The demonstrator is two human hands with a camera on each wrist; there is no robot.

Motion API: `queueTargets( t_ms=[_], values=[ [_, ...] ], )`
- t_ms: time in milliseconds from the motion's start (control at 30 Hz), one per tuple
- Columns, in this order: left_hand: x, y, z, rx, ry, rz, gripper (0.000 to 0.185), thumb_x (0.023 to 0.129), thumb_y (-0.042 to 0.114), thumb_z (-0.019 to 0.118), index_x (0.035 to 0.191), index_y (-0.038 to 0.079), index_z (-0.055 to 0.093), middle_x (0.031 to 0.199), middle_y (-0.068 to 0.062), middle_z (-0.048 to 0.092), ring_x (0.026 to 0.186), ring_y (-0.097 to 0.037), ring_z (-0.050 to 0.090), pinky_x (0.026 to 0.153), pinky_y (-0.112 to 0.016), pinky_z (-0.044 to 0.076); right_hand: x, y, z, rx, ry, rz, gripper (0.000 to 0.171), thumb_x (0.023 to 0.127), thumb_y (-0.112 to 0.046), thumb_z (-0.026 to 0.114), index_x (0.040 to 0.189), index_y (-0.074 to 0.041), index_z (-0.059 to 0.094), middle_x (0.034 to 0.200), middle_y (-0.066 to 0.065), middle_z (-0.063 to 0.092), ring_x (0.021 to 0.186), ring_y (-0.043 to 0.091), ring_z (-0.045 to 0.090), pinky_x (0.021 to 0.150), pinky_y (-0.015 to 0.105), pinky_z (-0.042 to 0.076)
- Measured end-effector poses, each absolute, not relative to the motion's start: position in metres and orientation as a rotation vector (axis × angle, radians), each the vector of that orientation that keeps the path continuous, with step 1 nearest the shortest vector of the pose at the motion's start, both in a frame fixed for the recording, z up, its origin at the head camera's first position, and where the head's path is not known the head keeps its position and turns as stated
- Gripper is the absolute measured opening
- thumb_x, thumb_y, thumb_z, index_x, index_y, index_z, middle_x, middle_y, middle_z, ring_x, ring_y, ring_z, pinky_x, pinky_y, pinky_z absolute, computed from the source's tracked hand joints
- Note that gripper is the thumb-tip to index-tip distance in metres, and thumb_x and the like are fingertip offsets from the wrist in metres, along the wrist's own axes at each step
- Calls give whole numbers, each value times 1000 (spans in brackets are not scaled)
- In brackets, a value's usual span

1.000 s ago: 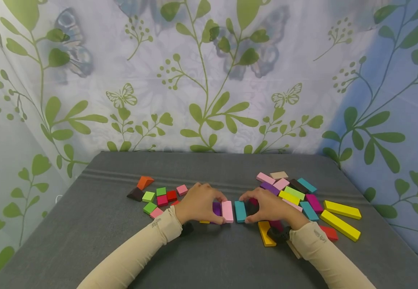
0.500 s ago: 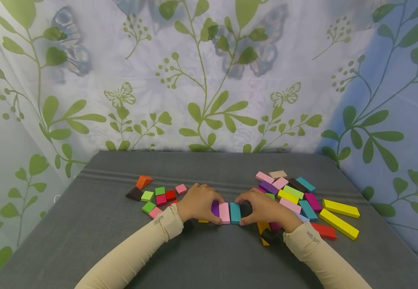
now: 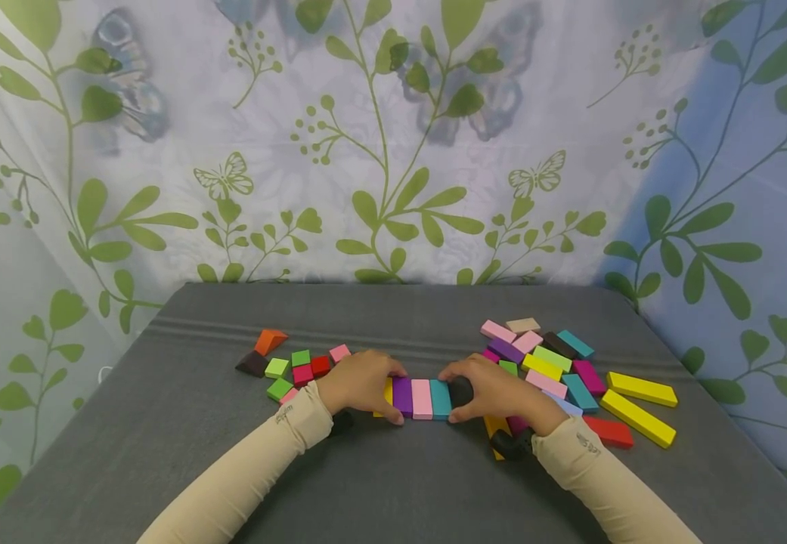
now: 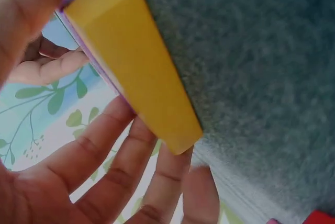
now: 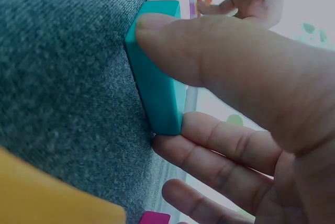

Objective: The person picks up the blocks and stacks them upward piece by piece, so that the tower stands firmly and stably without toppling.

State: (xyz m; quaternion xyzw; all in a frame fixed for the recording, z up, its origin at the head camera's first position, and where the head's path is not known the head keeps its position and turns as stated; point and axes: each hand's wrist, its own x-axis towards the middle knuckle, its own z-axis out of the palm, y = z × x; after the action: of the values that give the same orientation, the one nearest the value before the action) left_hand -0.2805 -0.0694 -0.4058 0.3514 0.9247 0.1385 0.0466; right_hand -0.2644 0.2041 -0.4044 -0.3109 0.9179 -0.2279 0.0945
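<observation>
A row of blocks lies side by side on the grey table: a yellow block [image 4: 131,67], a purple block [image 3: 403,397], a pink block [image 3: 422,399] and a teal block [image 3: 441,399]. My left hand [image 3: 360,384] spans the purple block, thumb at its near end and fingertips at its far end, partly covering the yellow one. At the row's right end my right hand [image 3: 495,389] pinches the teal block, whose side the thumb [image 5: 172,41] overlaps in the right wrist view. The pink block sits between the hands, its long sides against its neighbours.
Left of the row lie small green and red cubes [image 3: 302,373], an orange triangular block [image 3: 271,341] and a dark brown one [image 3: 252,364]. On the right is a loose group of coloured blocks, with two long yellow bars [image 3: 640,418] and a red block [image 3: 608,431].
The right hand has brought the teal block leftward, closing the gap to the pink block. The left hand has shifted left from the pink block to the purple one.
</observation>
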Motion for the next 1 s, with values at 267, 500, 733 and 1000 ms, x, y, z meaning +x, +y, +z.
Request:
queueTargets(
  t_ms=[267, 500, 733, 1000],
  values=[
    [-283, -72, -408, 1109, 2729, 546, 59, 78, 34, 99, 124, 4, 78, 115, -7, 77, 93, -17, 64, 87, -32, 56, -265, 205, -405, -912, 2710, -670, 59, 85, -31, 94, 132, -4, 71, 125, 8, 72, 120, 33, 58, 106, 54, 53],
    [-284, -72, -407, 1129, 2689, 589, 59, 78, 33, 99, 125, 4, 78, 117, -7, 78, 96, -17, 64, 90, -31, 56, -264, 206, -404, -904, 2695, -686, 58, 85, -31, 94, 131, -4, 70, 122, 7, 70, 120, 33, 58, 107, 57, 51],
    [-284, -72, -410, 1151, 2660, 636, 64, 80, 33, 98, 132, 4, 75, 122, -7, 77, 100, -18, 64, 90, -31, 56, -264, 206, -405, -910, 2686, -687, 59, 85, -31, 93, 133, -4, 70, 124, 7, 70, 121, 33, 58, 108, 58, 51],
    [-283, -66, -411, 1207, 2673, 567, 62, 83, 36, 94, 133, 8, 74, 116, -5, 73, 93, -16, 61, 81, -27, 54, -264, 201, -412, -1031, 2715, -650, 71, 89, -47, 87, 140, -3, 67, 135, 18, 66, 124, 40, 58, 105, 62, 52]
  ],
)
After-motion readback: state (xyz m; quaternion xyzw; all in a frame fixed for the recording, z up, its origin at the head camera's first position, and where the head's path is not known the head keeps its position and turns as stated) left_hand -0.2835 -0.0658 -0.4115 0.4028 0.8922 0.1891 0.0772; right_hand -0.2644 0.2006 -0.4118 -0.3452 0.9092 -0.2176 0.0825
